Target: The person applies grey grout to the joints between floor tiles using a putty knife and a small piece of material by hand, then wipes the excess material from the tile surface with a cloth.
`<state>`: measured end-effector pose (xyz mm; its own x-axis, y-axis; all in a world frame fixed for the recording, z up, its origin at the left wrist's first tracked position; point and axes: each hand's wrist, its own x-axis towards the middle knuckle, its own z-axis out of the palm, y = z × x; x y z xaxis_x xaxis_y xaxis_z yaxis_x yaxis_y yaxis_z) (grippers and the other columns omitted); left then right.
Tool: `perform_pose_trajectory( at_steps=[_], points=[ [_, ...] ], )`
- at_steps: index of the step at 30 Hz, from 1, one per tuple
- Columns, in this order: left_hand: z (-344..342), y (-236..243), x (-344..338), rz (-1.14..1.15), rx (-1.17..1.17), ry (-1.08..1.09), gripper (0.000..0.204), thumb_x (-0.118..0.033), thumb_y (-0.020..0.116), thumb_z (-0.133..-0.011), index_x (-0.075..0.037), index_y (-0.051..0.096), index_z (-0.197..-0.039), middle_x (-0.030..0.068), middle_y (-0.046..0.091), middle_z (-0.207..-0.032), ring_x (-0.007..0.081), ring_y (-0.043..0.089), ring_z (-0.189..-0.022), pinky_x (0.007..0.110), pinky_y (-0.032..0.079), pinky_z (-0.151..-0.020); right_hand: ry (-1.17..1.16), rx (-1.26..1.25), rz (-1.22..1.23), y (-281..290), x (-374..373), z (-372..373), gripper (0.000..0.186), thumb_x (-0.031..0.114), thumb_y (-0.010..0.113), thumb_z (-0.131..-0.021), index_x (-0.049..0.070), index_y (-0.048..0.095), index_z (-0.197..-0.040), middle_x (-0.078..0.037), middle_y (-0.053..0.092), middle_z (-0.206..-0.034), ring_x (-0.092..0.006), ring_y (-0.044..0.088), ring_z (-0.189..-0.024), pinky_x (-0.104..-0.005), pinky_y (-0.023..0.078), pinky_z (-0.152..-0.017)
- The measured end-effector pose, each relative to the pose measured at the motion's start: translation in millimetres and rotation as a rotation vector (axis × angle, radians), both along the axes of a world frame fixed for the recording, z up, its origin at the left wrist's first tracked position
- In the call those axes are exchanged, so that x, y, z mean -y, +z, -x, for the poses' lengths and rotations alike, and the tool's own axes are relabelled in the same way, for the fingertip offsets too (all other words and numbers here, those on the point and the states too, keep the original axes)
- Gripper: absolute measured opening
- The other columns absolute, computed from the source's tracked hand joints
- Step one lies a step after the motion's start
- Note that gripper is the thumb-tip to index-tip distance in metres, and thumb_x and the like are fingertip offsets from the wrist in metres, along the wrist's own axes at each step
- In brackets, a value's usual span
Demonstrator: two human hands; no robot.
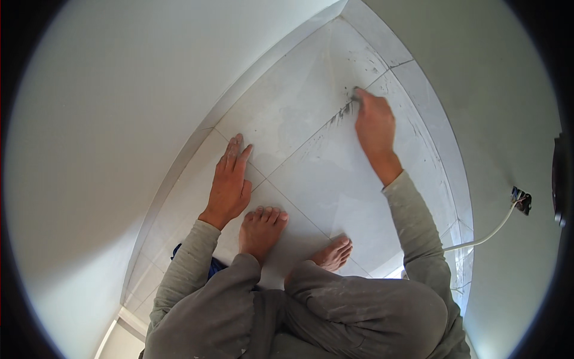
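My left hand (pixel 230 179) rests on the pale tiled floor (pixel 293 149), fingers stretched out beside a joint line. My right hand (pixel 375 122), slightly blurred, is closed on something small and dark at its fingertips, too hidden to make out, over a diagonal tile joint (pixel 327 122). Dark smears and specks (pixel 347 109) lie along that joint around the fingertips, with more near the far right edge of the floor.
Pale walls (pixel 119 119) with a tiled skirting (pixel 433 131) meet in a corner ahead. At right, a white cable (pixel 484 239) runs from an open wall box (pixel 521 200). My bare feet (pixel 262 230) are below my hands, with something blue (pixel 215 268) behind the left one.
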<state>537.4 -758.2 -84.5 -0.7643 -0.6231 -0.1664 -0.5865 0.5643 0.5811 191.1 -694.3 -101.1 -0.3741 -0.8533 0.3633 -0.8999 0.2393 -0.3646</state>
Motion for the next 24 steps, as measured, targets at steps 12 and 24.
perform_pose_trajectory(
  at_steps=[12,24],
  points=[
    [-10.3,2.6,4.4,-0.080,-0.037,0.048,0.073,0.003,0.044,-0.080,0.002,0.037,-0.153,0.0241,0.028,-0.164,0.0418,0.024,-0.154,0.051,0.024,-0.125,0.403,0.364,0.014,1.9,-42.2,-107.6,0.045,-0.006,0.067,-0.074,0.006,0.069,-0.118,-0.010,0.072,-0.116,-0.0302,0.066,-0.110,-0.0415,0.049,-0.092],
    [-12.3,7.9,12.2,-0.173,-0.116,0.069,0.073,0.010,0.040,-0.083,0.000,0.033,-0.155,0.0207,0.032,-0.164,0.0388,0.027,-0.153,0.045,0.027,-0.126,0.645,0.273,-0.252,1.9,-53.2,-147.9,0.044,0.007,0.064,-0.083,0.006,0.067,-0.127,-0.008,0.067,-0.133,-0.0239,0.061,-0.124,-0.0382,0.046,-0.098]
  ],
)
